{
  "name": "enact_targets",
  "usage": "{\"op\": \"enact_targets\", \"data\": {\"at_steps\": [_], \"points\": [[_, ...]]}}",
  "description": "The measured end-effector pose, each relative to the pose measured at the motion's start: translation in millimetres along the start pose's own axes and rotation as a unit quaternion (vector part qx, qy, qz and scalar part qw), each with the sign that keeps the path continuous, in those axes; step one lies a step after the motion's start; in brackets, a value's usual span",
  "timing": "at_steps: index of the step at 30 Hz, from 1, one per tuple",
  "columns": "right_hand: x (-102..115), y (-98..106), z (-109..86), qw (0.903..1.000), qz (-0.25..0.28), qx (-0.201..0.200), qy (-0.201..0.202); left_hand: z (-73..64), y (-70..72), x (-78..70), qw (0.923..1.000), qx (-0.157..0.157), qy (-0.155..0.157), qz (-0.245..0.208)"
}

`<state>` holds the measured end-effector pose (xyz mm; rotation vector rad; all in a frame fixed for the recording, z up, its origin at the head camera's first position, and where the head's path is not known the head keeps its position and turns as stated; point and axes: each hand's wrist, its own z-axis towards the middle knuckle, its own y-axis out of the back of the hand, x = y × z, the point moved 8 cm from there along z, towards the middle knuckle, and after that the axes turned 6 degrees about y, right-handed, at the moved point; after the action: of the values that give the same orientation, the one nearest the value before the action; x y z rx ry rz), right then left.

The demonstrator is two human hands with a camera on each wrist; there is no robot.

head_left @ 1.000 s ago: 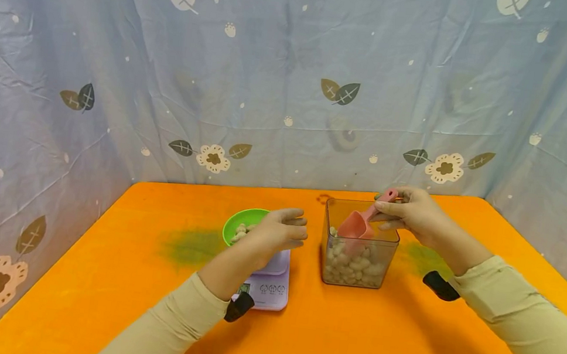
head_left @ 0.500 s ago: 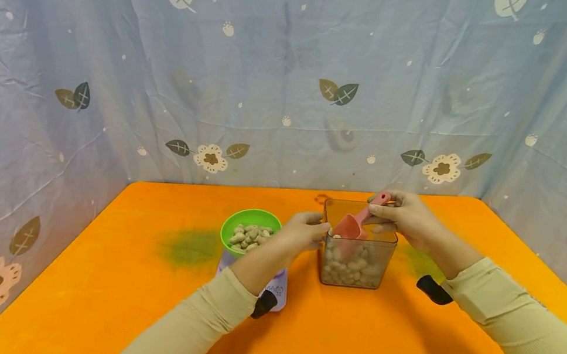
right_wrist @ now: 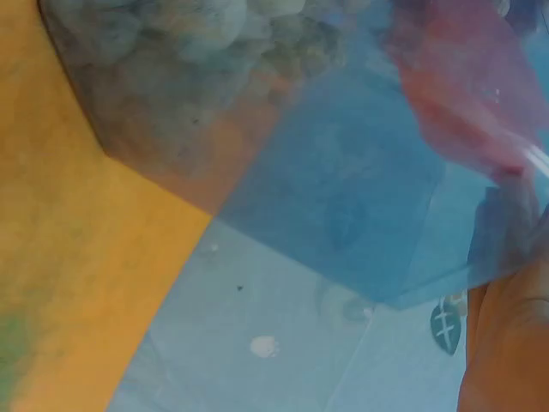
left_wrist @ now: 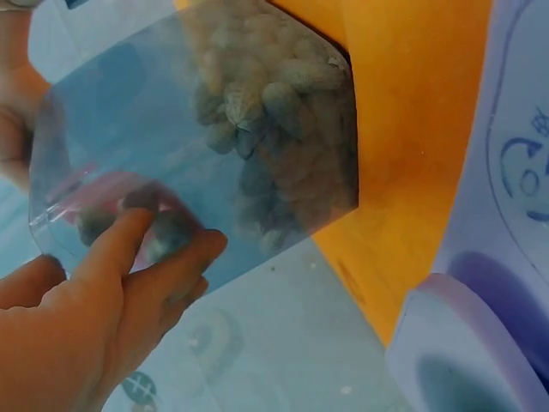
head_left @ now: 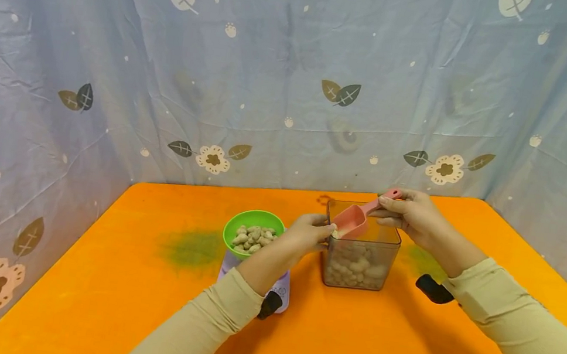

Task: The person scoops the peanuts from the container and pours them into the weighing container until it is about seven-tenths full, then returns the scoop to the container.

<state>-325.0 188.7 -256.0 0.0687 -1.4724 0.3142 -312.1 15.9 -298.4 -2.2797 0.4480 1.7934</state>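
Observation:
A clear plastic container [head_left: 357,269], part full of peanuts [left_wrist: 283,94], stands on the table. My right hand [head_left: 414,216] pinches the handle of a pink scoop [head_left: 352,221], which is tilted inside the container's upper part with its lip toward the left wall. Through that wall, the left wrist view shows a few peanuts in the scoop. At the left rim, my left hand [head_left: 305,233] holds the container, fingers against the outside wall and thumb near the rim. In the right wrist view the scoop [right_wrist: 467,94] appears blurred through the plastic.
Left of the container is a lilac kitchen scale [head_left: 281,301], carrying a green bowl [head_left: 255,216] with peanuts. My left forearm partly covers the scale. An orange cloth [head_left: 117,280] covers the table; patterned curtains [head_left: 274,81] rise behind and on both sides.
My left hand has moved right, from above the scale to the container's rim, uncovering the bowl's peanuts. The scoop has risen out of the peanuts and tilted flatter in my right hand.

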Motion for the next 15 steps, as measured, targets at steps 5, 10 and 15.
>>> {"op": "enact_targets", "data": {"at_steps": [5, 10, 15], "points": [[-6, 11, -2.6, 0.9957, 0.088, -0.015, -0.024, -1.5, 0.5, -0.4, 0.9999, 0.002, -0.004, -0.015], [-11, 22, -6.4, 0.9866, 0.157, -0.023, -0.036, -5.2, 2.2, -1.0, 0.9998, 0.004, -0.004, -0.021], [-9, 28, -10.4, 0.9753, 0.218, -0.019, -0.033, -13.9, 7.9, -3.8, 0.9998, 0.01, -0.007, -0.019]]}}
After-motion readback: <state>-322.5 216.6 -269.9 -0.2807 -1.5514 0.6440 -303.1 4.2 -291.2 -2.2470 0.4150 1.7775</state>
